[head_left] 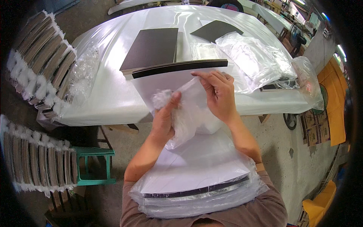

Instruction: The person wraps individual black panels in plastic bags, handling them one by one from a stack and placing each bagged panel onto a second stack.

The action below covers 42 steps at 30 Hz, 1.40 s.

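Observation:
My left hand [164, 117] is closed around crumpled clear plastic film [183, 123]. Beside its thumb a white fluffy tuft [160, 98] sticks out. My right hand [220, 92], a little higher, pinches the upper end of a pale strip of the same film between thumb and fingers. Behind both hands stands a white panel [145, 85] with a black band [181, 66] along its far edge, leaning at the table's near side. Close to my chest, white sheets [189, 166] with a dark edge lie inside a clear plastic bag [196, 202]. Whether panel and bagged sheets join is hidden.
On the film-covered table [94, 109] lie a stack of dark boards [153, 47], another dark board [215, 30] and clear plastic bags [249, 60]. Fluffy-edged stacks [41, 56] rise at the left, above a green stool [94, 151]. A fan [297, 36] stands far right.

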### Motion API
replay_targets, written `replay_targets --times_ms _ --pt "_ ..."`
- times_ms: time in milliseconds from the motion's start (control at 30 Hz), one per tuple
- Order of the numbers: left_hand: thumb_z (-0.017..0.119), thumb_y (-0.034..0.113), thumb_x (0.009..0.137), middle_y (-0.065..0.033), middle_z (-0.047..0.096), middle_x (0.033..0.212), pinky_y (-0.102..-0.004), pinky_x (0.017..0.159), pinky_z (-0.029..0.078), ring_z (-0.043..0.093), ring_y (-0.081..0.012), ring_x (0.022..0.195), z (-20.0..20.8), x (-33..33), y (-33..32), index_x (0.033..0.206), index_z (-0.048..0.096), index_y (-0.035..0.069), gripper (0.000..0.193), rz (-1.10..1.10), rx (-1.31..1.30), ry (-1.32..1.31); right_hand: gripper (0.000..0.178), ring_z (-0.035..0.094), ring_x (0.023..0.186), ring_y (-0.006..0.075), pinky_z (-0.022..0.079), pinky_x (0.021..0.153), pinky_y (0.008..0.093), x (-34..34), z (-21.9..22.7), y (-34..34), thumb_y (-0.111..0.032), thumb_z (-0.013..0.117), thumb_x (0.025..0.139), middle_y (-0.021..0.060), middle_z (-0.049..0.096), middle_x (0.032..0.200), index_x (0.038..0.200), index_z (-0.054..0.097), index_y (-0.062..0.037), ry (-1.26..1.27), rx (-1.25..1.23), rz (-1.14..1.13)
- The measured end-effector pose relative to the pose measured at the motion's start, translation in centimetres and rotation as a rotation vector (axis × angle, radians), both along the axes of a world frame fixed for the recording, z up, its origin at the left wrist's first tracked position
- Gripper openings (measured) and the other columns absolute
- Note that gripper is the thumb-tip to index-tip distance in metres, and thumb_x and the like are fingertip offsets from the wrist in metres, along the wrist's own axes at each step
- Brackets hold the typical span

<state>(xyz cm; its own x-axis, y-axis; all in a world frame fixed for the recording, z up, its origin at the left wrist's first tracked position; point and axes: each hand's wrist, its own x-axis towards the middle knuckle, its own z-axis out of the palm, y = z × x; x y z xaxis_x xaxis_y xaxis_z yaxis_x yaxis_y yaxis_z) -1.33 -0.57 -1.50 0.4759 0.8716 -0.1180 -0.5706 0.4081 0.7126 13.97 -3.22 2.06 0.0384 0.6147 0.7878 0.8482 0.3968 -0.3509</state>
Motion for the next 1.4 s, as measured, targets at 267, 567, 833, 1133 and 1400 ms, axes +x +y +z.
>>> replay_targets --times_ms 267,567,833,1133,1400 --pt "0.062 0.019 0.077 -0.0067 0.054 0.095 -0.0311 0.068 0.048 0.056 -0.0172 0.086 -0.5 0.3 0.2 0.102 0.046 0.006 0.031 -0.034 0.101 -0.022 0.024 0.051 0.072 0.0102 0.039 0.065 0.0292 -0.2 0.7 -0.2 -0.008 0.062 0.073 0.0 0.053 0.07 0.096 0.056 -0.007 0.445 -0.079 0.255" --pt "0.061 0.019 0.078 0.0021 0.047 0.075 -0.0236 0.053 0.041 0.046 -0.008 0.061 -0.7 -0.2 0.6 0.083 0.046 0.013 0.016 0.055 -0.037 -0.123 0.011 0.036 0.05 0.0031 0.029 0.045 0.0166 2.1 0.0 0.6 -0.012 0.052 0.083 -0.0037 0.047 0.057 0.082 0.055 -0.0018 0.566 -0.114 0.259" --pt "0.061 0.027 0.078 -0.0025 0.05 0.093 -0.0267 0.066 0.042 0.049 -0.0133 0.077 -1.1 -2.6 0.8 0.106 0.046 0.008 0.037 -0.134 0.015 -0.096 0.02 0.054 0.064 0.0086 0.044 0.064 0.0225 1.1 -1.3 0.4 -0.009 0.066 0.071 -0.0002 0.058 0.071 0.088 0.055 -0.0031 0.552 -0.2 0.4" --pt "0.067 0.019 0.073 -0.0052 0.055 0.096 -0.0281 0.071 0.046 0.055 -0.0149 0.085 0.0 -0.2 0.0 0.106 0.048 0.003 0.041 -0.243 0.097 0.214 0.032 0.058 0.068 0.0124 0.044 0.067 0.0247 -1.4 -0.6 0.5 -0.003 0.064 0.071 0.0063 0.061 0.078 0.101 0.054 -0.0045 0.679 -0.089 0.376" --pt "0.064 0.019 0.076 -0.0064 0.054 0.098 -0.0281 0.072 0.047 0.055 -0.0155 0.087 -0.4 -0.7 0.3 0.107 0.046 0.003 0.039 -0.211 0.053 0.099 0.032 0.058 0.069 0.0195 0.041 0.07 0.0269 1.4 -1.4 -0.2 -0.003 0.054 0.078 0.0073 0.063 0.086 0.109 0.051 -0.0069 0.549 -0.28 0.305"
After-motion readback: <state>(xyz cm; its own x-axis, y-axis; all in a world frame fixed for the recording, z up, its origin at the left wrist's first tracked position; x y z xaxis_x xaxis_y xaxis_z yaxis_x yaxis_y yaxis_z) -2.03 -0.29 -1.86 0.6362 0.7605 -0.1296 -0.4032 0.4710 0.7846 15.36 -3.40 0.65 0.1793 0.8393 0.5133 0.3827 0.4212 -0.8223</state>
